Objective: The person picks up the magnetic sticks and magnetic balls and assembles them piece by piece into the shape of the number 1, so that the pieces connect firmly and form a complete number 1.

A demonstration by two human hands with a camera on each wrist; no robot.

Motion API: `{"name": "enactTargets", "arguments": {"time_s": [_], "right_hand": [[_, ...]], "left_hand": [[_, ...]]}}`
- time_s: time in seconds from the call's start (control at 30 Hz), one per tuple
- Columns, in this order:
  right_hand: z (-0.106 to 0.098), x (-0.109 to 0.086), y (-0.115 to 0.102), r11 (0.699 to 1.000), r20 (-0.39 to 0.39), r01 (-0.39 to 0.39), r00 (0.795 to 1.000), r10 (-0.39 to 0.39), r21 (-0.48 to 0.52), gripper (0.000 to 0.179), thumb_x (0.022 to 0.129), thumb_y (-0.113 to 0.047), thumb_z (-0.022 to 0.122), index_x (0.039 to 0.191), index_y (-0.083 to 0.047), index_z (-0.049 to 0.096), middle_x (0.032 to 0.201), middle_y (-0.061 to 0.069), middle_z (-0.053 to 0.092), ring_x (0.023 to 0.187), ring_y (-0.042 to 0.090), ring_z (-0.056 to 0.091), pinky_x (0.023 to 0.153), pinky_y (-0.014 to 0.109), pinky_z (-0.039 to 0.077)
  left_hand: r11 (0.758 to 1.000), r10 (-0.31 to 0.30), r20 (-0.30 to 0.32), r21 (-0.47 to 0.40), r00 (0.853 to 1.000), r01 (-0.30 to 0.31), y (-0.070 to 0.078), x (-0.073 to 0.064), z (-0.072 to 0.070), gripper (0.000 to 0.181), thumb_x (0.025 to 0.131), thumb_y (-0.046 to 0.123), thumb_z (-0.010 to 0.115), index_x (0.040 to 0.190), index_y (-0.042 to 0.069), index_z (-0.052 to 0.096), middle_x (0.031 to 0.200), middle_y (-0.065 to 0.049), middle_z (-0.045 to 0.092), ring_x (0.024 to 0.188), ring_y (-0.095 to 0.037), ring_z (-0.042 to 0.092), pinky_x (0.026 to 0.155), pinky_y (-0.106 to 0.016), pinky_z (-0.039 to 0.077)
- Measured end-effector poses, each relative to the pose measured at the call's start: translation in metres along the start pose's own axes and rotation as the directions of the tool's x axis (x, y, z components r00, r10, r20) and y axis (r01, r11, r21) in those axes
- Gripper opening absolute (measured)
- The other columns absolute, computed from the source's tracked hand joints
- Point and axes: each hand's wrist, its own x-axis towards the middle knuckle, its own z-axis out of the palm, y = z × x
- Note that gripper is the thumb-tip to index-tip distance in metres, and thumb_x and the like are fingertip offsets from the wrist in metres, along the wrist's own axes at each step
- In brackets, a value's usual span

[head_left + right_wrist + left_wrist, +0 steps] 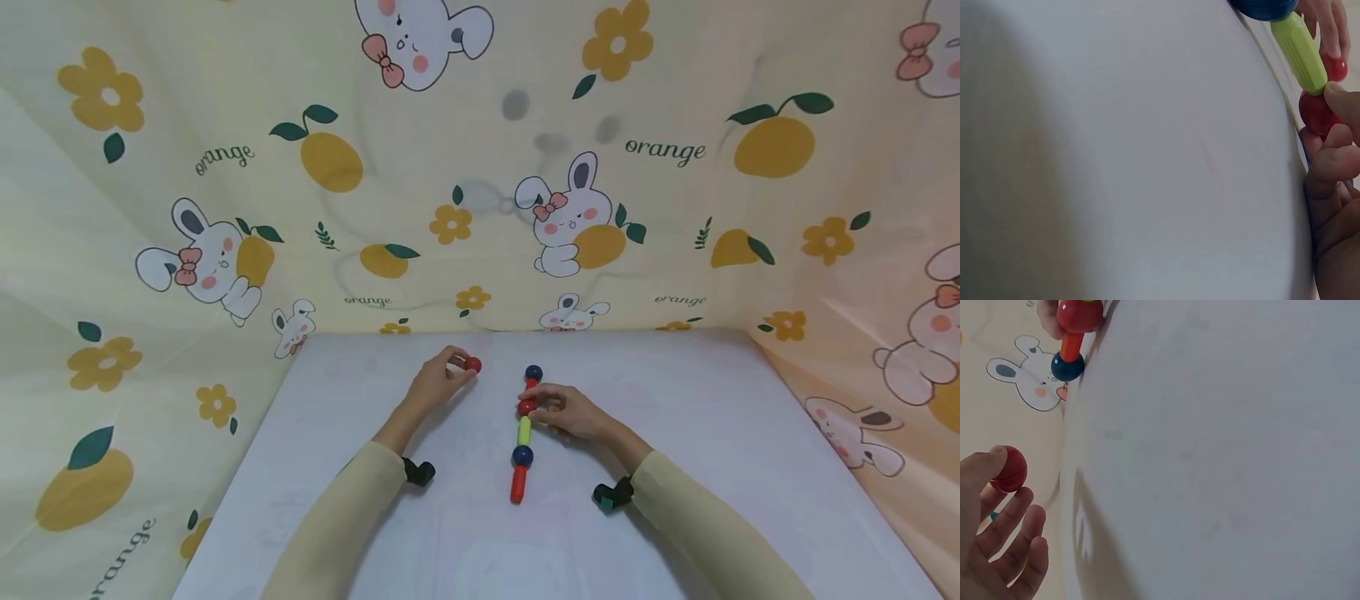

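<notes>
My left hand [437,381] pinches a red ball [473,364] between thumb and fingers, raised over the table left of a chain of balls and rods. In the left wrist view the red ball [1012,470] shows a thin seam around it. My right hand [573,414] grips the chain at its middle red ball [527,407]. The chain runs away from me: a red rod [518,483] nearest, then a blue ball [522,455], a yellow-green rod [524,431], the gripped red ball, a short red rod [1072,346] and a blue ball [533,372] at the far end.
A white table top [300,508] lies under both hands. Behind and beside it hangs a cream cloth [420,167] printed with rabbits, oranges and flowers. Each wrist wears a small black camera [613,495] near the sleeve.
</notes>
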Motion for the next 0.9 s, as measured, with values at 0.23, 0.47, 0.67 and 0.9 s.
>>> {"name": "enactTargets", "arguments": {"time_s": [0.23,0.47,0.67,0.9], "right_hand": [[-0.001,-0.001,-0.003,1.000,0.000,0.000,1.000,0.000,0.006,0.043,0.103,-0.024,0.076,0.144,-0.019,0.065,0.139,0.010,0.064,0.056,0.018,0.050,0.052,0.025,0.046],[0.000,-0.001,-0.003,1.000,-0.005,-0.008,1.000,0.008,0.007,0.043,0.103,-0.024,0.075,0.145,-0.017,0.065,0.136,0.010,0.064,0.059,0.020,0.051,0.053,0.025,0.047],[0.000,0.000,-0.002,1.000,-0.002,-0.011,1.000,0.011,-0.004,0.042,0.103,-0.023,0.075,0.144,-0.021,0.065,0.136,0.010,0.065,0.058,0.020,0.051,0.053,0.025,0.047],[-0.002,-0.001,-0.004,0.999,0.001,0.009,1.000,-0.009,-0.038,0.042,0.104,-0.023,0.074,0.145,-0.020,0.065,0.134,0.010,0.064,0.057,0.020,0.051,0.052,0.025,0.047]], "left_hand": [[1.000,0.027,0.017,-0.011,0.999,-0.027,0.004,-0.016,-0.006,0.036,0.101,0.035,0.078,0.131,0.019,0.064,0.122,-0.001,0.073,0.090,-0.016,0.064,0.079,-0.033,0.055],[0.997,0.070,0.034,-0.025,0.997,-0.070,0.009,-0.028,-0.006,0.036,0.100,0.033,0.080,0.129,0.020,0.064,0.119,0.001,0.073,0.088,-0.016,0.063,0.077,-0.032,0.055],[0.999,0.037,0.092,-0.028,0.995,-0.034,0.015,-0.038,-0.006,0.037,0.100,0.033,0.080,0.131,0.023,0.064,0.121,0.003,0.070,0.090,-0.017,0.064,0.073,-0.030,0.057],[0.998,0.064,0.099,-0.012,0.993,-0.064,0.016,-0.047,-0.007,0.038,0.100,0.035,0.080,0.131,0.021,0.064,0.123,0.001,0.071,0.092,-0.016,0.063,0.075,-0.029,0.056]]}}
